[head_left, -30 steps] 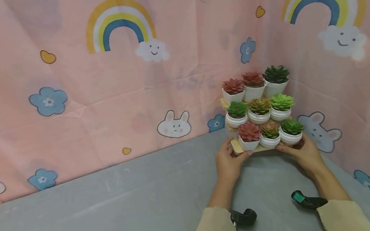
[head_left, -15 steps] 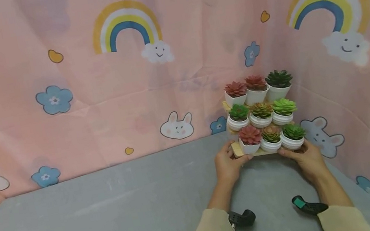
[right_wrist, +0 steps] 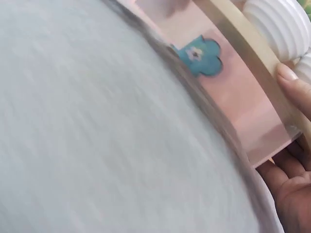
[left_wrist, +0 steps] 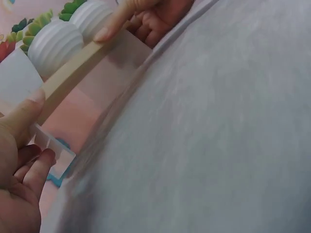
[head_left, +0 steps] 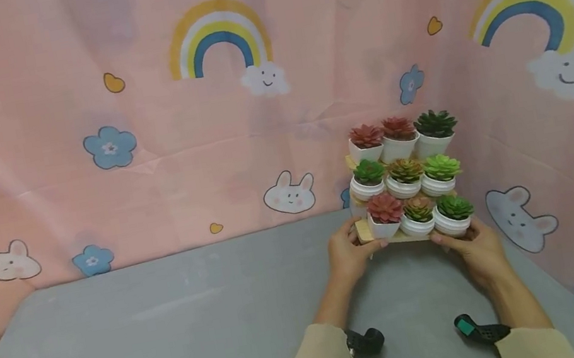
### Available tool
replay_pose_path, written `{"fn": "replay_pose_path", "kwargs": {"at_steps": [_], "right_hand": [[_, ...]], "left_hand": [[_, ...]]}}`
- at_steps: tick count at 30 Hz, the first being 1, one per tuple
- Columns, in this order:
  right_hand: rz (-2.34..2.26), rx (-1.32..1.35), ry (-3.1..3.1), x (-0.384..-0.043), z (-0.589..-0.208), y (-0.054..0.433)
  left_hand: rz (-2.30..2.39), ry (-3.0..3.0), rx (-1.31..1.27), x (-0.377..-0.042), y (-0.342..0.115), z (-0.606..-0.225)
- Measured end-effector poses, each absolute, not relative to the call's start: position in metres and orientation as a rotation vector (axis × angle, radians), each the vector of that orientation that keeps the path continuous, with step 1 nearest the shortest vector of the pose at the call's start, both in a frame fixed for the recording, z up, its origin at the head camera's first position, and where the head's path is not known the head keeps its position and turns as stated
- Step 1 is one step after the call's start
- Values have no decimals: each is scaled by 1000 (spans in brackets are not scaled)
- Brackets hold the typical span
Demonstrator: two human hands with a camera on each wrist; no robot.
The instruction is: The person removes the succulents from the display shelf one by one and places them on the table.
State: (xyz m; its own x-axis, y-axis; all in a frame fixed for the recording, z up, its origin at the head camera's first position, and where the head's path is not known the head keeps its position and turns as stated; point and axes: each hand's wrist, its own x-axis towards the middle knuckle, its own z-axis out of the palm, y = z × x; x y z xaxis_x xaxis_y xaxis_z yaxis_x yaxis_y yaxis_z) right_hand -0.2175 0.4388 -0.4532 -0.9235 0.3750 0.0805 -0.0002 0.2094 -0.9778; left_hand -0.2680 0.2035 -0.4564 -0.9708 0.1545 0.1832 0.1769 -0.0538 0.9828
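A tiered stand with pale wooden shelves (head_left: 364, 231) carries several potted succulents in white pots, in three rows. Red, dark green, bright green and brownish plants show, such as a red succulent (head_left: 384, 208) in front. My left hand (head_left: 347, 253) grips the lowest shelf's left end, thumb along its front edge. At the right end my right hand (head_left: 480, 247) holds the same shelf, thumb in front. In the left wrist view, curled fingers touch a clear panel (left_wrist: 63, 160) under the wooden strip (left_wrist: 73, 73). Whether the stand touches the table cannot be told.
A grey-covered table (head_left: 176, 333) stretches left and toward me. A pink printed curtain (head_left: 186, 132) hangs behind it, and another pink stretch (head_left: 554, 157) closes the right side. Black wrist devices (head_left: 481, 330) sit at both sleeves.
The stand and both hands have shifted left against the curtain, covering more of a printed blue flower. The head view has turned slightly left. Both holds look the same.
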Motion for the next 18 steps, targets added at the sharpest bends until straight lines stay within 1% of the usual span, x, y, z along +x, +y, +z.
{"fn": "replay_pose_path", "kwargs": {"at_steps": [3,10,18], "right_hand": [[1836,-338,-2164,-220,-450,426],[2000,-242,-2044,-213,-449,434],[1986,-259,-2093,-215,-447,433]], "left_hand": [[-2268,-2127,-357,-267,188,-455],[-2328,-2092,-389,-264,190,-455],[-2337,-2122,-360,-267,188,-455]]}}
